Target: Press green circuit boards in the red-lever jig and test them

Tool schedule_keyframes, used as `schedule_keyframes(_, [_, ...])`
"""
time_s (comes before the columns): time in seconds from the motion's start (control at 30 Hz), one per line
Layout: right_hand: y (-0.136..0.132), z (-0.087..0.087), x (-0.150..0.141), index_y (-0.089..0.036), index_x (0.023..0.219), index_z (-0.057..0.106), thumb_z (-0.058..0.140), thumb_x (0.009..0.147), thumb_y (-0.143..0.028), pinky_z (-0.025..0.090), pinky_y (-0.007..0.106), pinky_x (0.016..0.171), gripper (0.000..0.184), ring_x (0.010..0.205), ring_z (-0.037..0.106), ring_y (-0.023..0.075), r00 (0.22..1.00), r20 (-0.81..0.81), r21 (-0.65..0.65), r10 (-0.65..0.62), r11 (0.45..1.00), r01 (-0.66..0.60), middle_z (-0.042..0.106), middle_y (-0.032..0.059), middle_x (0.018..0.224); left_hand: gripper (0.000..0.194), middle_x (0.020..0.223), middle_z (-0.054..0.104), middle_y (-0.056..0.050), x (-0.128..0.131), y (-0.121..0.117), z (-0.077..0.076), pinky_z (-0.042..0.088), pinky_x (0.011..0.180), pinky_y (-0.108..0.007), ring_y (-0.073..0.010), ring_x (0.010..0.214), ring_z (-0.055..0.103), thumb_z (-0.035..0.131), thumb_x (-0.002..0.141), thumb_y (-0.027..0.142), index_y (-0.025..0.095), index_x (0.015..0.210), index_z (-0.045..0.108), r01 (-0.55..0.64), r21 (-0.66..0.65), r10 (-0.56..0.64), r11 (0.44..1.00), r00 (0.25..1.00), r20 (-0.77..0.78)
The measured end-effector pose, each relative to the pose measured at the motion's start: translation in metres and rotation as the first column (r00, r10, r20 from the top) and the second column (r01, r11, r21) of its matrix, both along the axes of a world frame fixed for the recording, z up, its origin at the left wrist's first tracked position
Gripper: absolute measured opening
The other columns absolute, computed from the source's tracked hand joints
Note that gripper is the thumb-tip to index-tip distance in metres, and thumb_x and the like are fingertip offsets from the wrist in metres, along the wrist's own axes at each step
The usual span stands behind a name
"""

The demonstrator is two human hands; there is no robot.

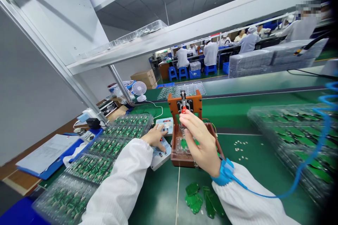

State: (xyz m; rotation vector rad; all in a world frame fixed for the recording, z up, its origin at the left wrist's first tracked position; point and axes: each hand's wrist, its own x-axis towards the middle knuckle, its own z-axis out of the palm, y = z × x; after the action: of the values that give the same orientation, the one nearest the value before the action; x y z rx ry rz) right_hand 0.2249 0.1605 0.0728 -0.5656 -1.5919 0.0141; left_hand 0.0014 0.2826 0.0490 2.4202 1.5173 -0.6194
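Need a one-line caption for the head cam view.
Right hand holds the red-tipped lever of an orange fixture, left hand on a control box, PCB trays alongside.

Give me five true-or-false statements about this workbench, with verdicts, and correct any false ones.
1. The right hand grips a red-topped handle on the orange fixture. True.
2. The left hand holds a tray of circuit boards. False: it rests on a control box.
3. A blue wrist strap sits at the right hand. True.
4. A white desk fan stands right of the fixture. False: the fan stands to its left.
5. Loose green boards lie on the green mat. True.
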Motion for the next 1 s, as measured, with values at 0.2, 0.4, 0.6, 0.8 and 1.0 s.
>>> schedule_keyframes(0.2, [-0.001, 0.0, -0.001, -0.04, 0.156, 0.044, 0.047, 0.098, -0.001, 0.051, 0.054, 0.118, 0.069, 0.146, 0.048, 0.0286, 1.0, 0.004, -0.007, -0.026, 1.0, 0.026, 0.059, 0.001, 0.15, 0.124, 0.173, 0.002, -0.016, -0.008, 0.002, 0.003, 0.014, 0.128, -0.059, -0.0452, 0.158, -0.002, 0.09, 0.059, 0.056, 0.018, 0.161, 0.032, -0.029, -0.02, 0.03, 0.999, 0.997, 0.067])
schedule_keyframes(0.4, [-0.001, 0.0, 0.0, -0.039, 0.156, 0.043, 0.047, 0.098, 0.0, 0.049, 0.054, 0.119, 0.07, 0.147, 0.048, 0.0281, 1.0, 0.009, -0.001, -0.019, 1.0, 0.019, 0.058, 0.0009, 0.151, 0.134, 0.173, 0.0, -0.015, -0.021, 0.007, 0.004, 0.015, 0.126, -0.064, -0.0462, 0.157, -0.005, 0.089, 0.054, 0.061, 0.022, 0.164, 0.023, -0.021, -0.068, 0.021, 0.997, 1.0, -0.007])
schedule_keyframes(0.6, [0.0, 0.001, 0.002, -0.039, 0.157, 0.042, 0.047, 0.099, -0.001, 0.053, 0.055, 0.116, 0.069, 0.144, 0.051, 0.029, 0.999, 0.037, 0.027, -0.039, 0.999, 0.038, 0.059, 0.0011, 0.15, 0.14, 0.172, -0.002, -0.015, -0.021, 0.006, 0.001, 0.014, 0.126, -0.063, -0.0461, 0.158, -0.004, 0.089, 0.053, 0.061, 0.02, 0.166, 0.016, -0.02, -0.097, 0.016, 0.995, 0.999, -0.035])
schedule_keyframes(0.8, [0.001, 0.002, 0.002, -0.037, 0.156, 0.043, 0.049, 0.098, 0.002, 0.05, 0.051, 0.118, 0.071, 0.145, 0.049, 0.0268, 0.999, 0.029, 0.031, -0.028, 0.999, 0.027, 0.059, 0.0011, 0.15, 0.141, 0.172, -0.003, -0.014, -0.025, 0.007, -0.001, 0.014, 0.125, -0.065, -0.0474, 0.157, -0.004, 0.088, 0.052, 0.065, 0.022, 0.166, 0.017, -0.017, -0.11, 0.017, 0.994, 1.0, 0.001])
schedule_keyframes(1.0, [0.0, 0.0, 0.003, -0.034, 0.157, 0.043, 0.048, 0.097, 0.005, 0.048, 0.048, 0.12, 0.071, 0.146, 0.047, 0.0254, 0.999, 0.04, 0.038, -0.024, 0.999, 0.023, 0.056, 0.0014, 0.152, 0.144, 0.173, -0.006, -0.014, -0.027, 0.009, -0.001, 0.012, 0.126, -0.063, -0.0471, 0.157, -0.007, 0.087, 0.052, 0.068, 0.021, 0.166, 0.012, -0.005, -0.14, 0.0, 0.99, 0.999, -0.037])
